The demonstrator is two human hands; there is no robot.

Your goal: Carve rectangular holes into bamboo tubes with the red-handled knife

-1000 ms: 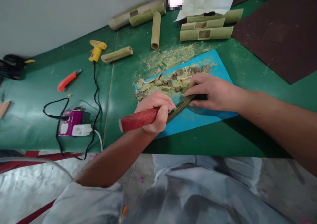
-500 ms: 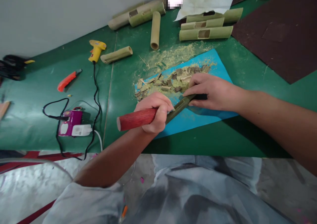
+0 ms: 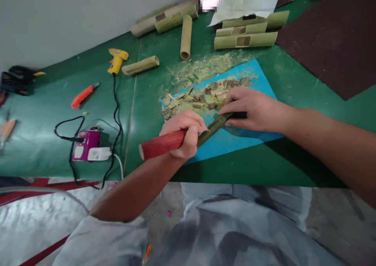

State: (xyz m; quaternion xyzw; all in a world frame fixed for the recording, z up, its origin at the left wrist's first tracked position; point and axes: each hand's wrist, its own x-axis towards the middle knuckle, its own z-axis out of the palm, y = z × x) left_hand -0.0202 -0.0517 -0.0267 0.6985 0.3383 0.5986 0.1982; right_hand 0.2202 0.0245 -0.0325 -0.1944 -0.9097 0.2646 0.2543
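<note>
My left hand [image 3: 185, 134] is closed around the thick red wooden handle [image 3: 161, 144] of a carving tool, whose tip is mostly hidden by my fingers. That tip meets a green bamboo tube [image 3: 212, 132] at the near end of a slot cut in its upper side. My right hand [image 3: 246, 107] grips the tube's far end between thumb and fingers, so that end is covered. The tube lies at a slant above a blue sheet [image 3: 232, 142]. Bamboo chips [image 3: 202, 98] and pale shavings are strewn over the sheet just beyond my hands.
Slotted bamboo tubes [image 3: 245, 40] lie at the back, below a white sheet [image 3: 246, 1]. To the left are a yellow glue gun [image 3: 116, 60], an orange utility knife [image 3: 85, 95] and a purple power adapter [image 3: 88, 145] with cords. A dark brown sheet [image 3: 337, 42] covers the right.
The camera view has shifted slightly, so the bench items appear a little further right. Both hands keep their holds, with barely any movement against the bamboo tube.
</note>
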